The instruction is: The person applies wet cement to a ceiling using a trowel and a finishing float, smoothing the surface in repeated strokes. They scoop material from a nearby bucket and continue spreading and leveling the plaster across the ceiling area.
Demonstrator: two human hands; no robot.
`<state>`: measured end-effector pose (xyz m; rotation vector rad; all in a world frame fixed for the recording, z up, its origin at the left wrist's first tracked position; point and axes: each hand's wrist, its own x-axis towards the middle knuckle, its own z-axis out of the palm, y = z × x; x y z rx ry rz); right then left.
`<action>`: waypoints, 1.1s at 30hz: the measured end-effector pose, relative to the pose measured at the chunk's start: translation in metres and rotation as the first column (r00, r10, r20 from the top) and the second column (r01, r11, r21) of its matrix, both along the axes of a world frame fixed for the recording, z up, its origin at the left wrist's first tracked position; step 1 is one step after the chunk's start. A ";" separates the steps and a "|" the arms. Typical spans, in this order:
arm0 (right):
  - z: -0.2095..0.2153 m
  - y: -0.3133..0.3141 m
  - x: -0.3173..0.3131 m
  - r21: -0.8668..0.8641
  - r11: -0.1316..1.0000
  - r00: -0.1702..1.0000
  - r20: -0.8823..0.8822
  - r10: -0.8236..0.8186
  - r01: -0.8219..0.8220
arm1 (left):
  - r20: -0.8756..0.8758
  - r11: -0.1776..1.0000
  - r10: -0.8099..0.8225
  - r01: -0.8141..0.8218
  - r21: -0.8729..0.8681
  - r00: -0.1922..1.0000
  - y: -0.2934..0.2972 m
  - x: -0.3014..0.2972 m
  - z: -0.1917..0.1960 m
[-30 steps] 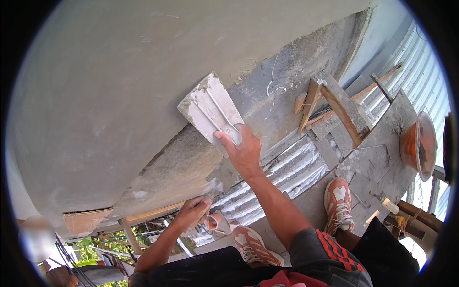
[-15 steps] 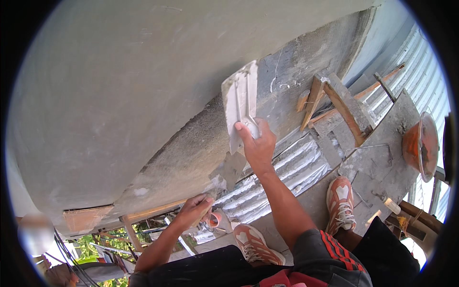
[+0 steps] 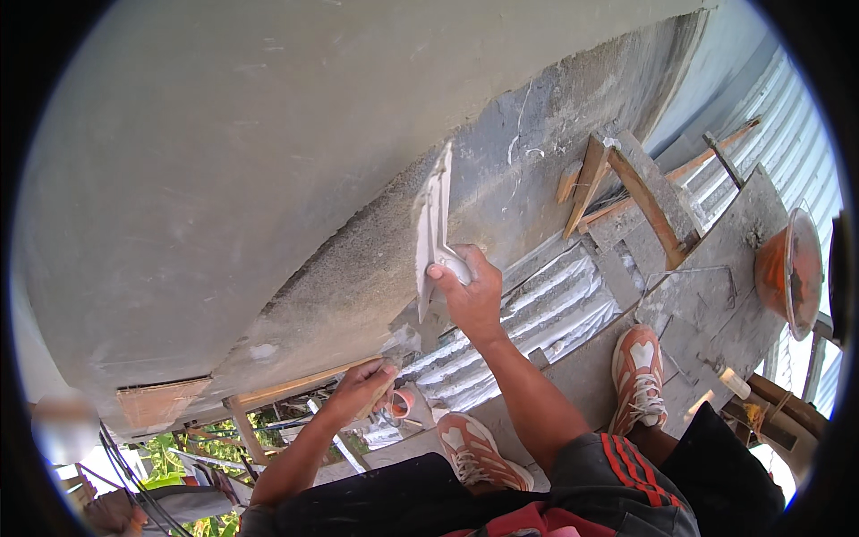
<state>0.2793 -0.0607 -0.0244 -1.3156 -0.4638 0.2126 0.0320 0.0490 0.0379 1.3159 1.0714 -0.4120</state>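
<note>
My right hand (image 3: 474, 291) is closed round the handle of a plastering trowel (image 3: 433, 228). The pale, mortar-smeared blade is edge-on, its long side facing the wall (image 3: 224, 179). Smooth grey plaster covers the upper wall; a rougher, darker strip (image 3: 358, 259) runs below it. Whether the blade touches the wall I cannot tell. Lower and to the left, my left hand (image 3: 362, 389) has its fingers curled near the wall's foot. Something tan shows at its palm, mostly hidden by the fingers.
My shoes stand on grey boards, beside a corrugated sheet (image 3: 555, 304). At the right are a wooden frame (image 3: 644, 197) and an orange bucket (image 3: 777, 273). A smaller orange container (image 3: 400, 404) lies below my left hand. Cables (image 3: 134, 483) and greenery show lower left.
The trowel has turned from showing its broad back to nearly edge-on, and has moved slightly down and left with my right hand. My left hand has barely moved.
</note>
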 end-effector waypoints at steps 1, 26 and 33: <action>-0.002 -0.004 0.003 0.102 0.994 0.983 -0.179 0.051 -0.033 | 0.002 1.000 0.003 -0.003 -0.004 1.000 0.000 -0.003 -0.002; -0.032 -0.091 0.045 -0.608 0.623 0.748 0.071 0.660 -0.492 | 0.176 0.914 -0.065 -0.012 0.406 0.982 0.017 0.024 0.052; -0.052 -0.121 0.056 -0.029 0.704 0.626 -0.483 0.612 -0.710 | 0.246 0.967 0.032 -0.092 0.239 0.969 0.011 0.032 0.049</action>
